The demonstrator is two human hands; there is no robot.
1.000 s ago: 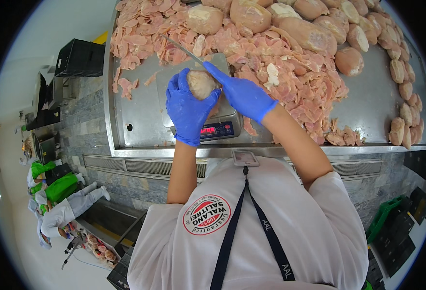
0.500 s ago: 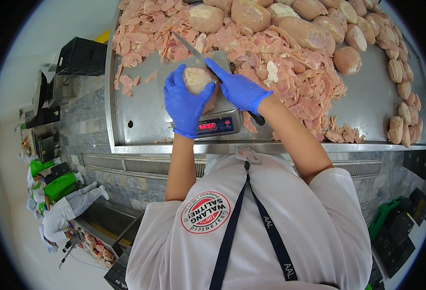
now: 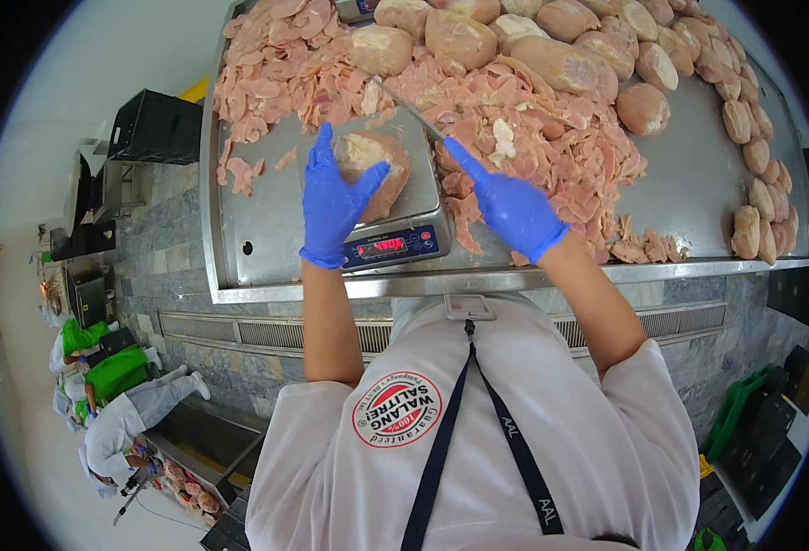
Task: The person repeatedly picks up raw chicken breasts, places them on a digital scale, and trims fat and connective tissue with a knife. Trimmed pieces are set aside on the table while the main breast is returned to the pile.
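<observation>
A rounded piece of ham (image 3: 388,188), pale on top and pink at the side, rests on the steel plate of a digital scale (image 3: 429,237). My left hand (image 3: 331,204), in a blue glove, holds the ham from its left, with the thumb across its top and the fingers along its left side. To the right of the scale, my gloved right hand (image 3: 517,207) grips a knife (image 3: 411,111). Its index finger stretches along the blade's back, and the handle is hidden in the hand. The blade points to the upper left, clear of the ham.
Thin pink meat slices (image 3: 551,147) are heaped beside and behind the scale on a steel table (image 3: 271,216). Whole hams (image 3: 561,69) lie at the back and along the right. A black crate (image 3: 155,127) stands beyond the left edge. Co-workers (image 3: 115,432) are at far left.
My right hand has moved right with the knife, away from the ham. My left hand has shifted slightly left and its fingers are straighter; more of the ham's pink side shows.
</observation>
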